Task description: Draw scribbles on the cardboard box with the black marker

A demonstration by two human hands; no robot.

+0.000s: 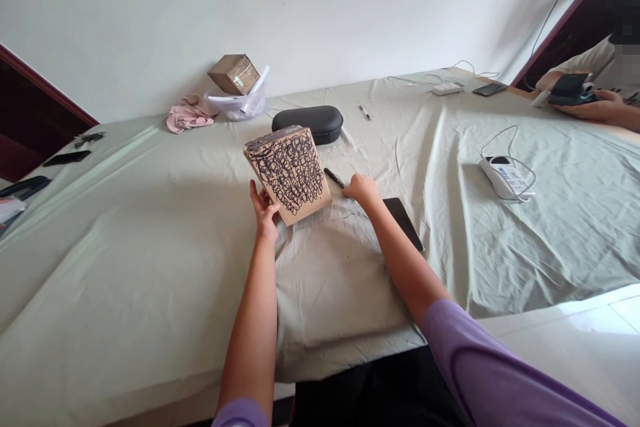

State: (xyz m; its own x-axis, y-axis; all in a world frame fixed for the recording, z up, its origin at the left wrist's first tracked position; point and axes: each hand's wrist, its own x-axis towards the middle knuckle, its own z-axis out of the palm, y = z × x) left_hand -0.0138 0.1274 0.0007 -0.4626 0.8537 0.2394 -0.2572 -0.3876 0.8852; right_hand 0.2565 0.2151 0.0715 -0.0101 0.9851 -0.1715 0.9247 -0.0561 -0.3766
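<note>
A pale cloth point(150, 260) covers the table beneath a white wall point(320, 7). At centre, the left hand point(265, 210) clasps the scribbled cardboard box point(290, 173) by its seven-o'clock corner. The right hand point(363, 190) closes on a black marker point(334, 178) at the box's three o'clock.

A brown cardboard box point(290, 172) bears black scribbled loops, beside a black marker point(334, 177), on a pale grey-green cloth point(150, 227).
</note>
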